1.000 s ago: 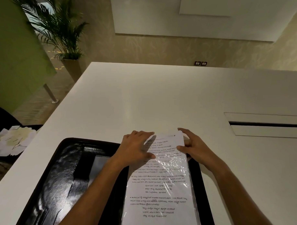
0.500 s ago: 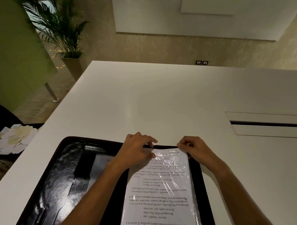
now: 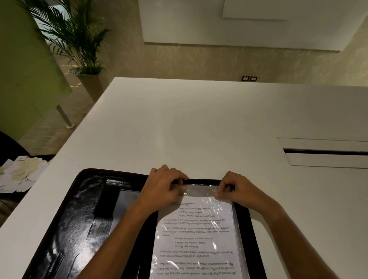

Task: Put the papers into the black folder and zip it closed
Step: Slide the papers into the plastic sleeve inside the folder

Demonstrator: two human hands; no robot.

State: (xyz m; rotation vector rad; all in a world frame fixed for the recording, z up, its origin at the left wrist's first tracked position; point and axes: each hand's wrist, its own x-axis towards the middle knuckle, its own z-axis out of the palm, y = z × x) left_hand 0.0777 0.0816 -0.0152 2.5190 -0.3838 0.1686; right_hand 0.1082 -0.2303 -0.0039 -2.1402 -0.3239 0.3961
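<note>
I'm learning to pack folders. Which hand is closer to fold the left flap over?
Probably left. The left hand sits next to the glossy black folder's open left half; the right hand pinches the clear plastic sleeve's right corner, farther away.

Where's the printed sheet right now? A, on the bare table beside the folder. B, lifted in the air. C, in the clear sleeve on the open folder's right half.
C: the printed sheet lies flat under the crinkled clear sleeve on the black folder's right half.
</note>
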